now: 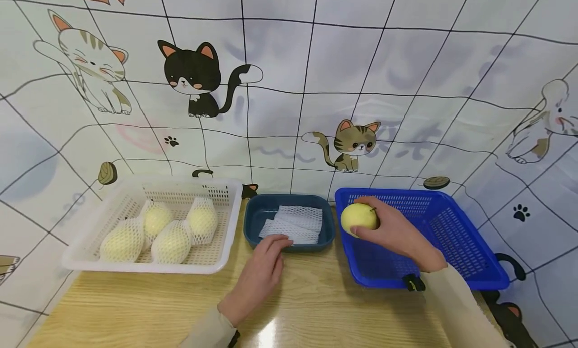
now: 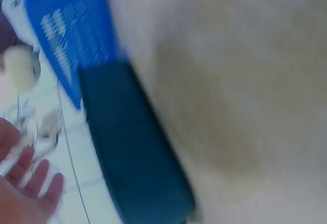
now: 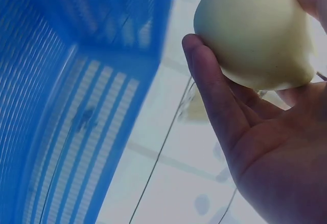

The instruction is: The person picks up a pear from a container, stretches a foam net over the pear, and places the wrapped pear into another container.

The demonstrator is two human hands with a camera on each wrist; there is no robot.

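Observation:
My right hand (image 1: 397, 231) grips a yellow-green pear (image 1: 359, 219) over the left end of the blue basket (image 1: 426, 200). In the right wrist view, the fingers curl around the pear (image 3: 255, 35), its stem pointing toward the palm. My left hand (image 1: 259, 272) is at the front rim of the dark teal tray (image 1: 253, 207), fingertips near the white foam net sleeves (image 1: 298, 220) lying flat inside. Whether those fingertips touch a sleeve cannot be told. In the left wrist view, the left hand's fingers (image 2: 36, 178) are spread, with nothing between them.
A white basket (image 1: 232, 227) on the left holds several netted pears (image 1: 171, 242). The teal tray stands between it and the blue basket, all on a wooden table (image 1: 149, 308). A cat-patterned covering (image 1: 280, 87) rises behind them.

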